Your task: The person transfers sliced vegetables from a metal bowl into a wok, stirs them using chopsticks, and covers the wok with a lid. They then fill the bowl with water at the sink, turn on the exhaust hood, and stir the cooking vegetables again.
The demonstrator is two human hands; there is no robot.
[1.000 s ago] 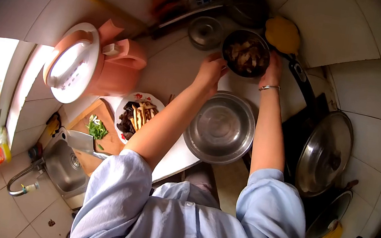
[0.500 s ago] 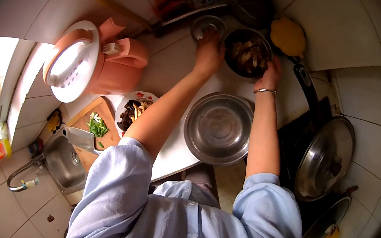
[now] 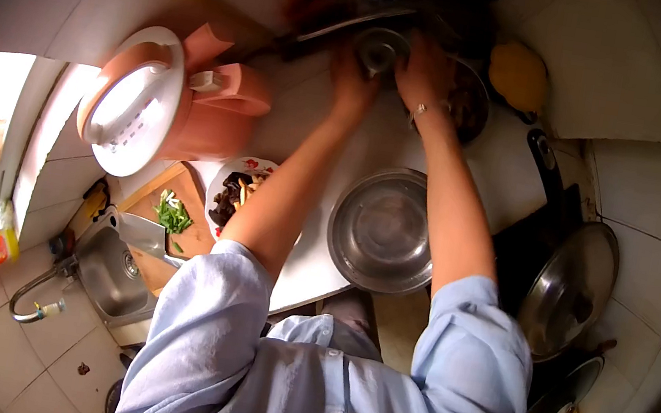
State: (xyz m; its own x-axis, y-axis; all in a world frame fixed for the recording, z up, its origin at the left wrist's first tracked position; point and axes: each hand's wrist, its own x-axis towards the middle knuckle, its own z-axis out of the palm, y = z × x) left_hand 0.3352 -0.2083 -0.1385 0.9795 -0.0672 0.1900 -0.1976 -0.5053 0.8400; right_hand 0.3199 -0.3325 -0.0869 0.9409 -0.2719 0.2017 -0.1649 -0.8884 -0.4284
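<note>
A small metal bowl (image 3: 381, 48) sits between my two hands at the back of the counter. My left hand (image 3: 353, 77) curls around its left side, and my right hand (image 3: 424, 73) grips the right side; both are slightly blurred. Partly behind my right hand is a dark bowl (image 3: 482, 109) with brownish pieces of food in it. Nearer to me, a wide, bare metal basin (image 3: 385, 230) lies under my forearms. A plate (image 3: 216, 189) of dark fungus and pale strips is partly covered by my left forearm.
A pink lidded appliance (image 3: 213, 131) stands at left. Chopped green onion (image 3: 173, 212) and a cleaver (image 3: 140, 234) lie on a cutting board (image 3: 180, 181) beside the sink (image 3: 110, 280). On the right are a lidded pan (image 3: 571, 285) and its black handle (image 3: 544, 161).
My right hand has left the dark bowl and moved left to the small metal bowl. My left hand has shifted from over the small bowl to its left side. The view has shifted slightly.
</note>
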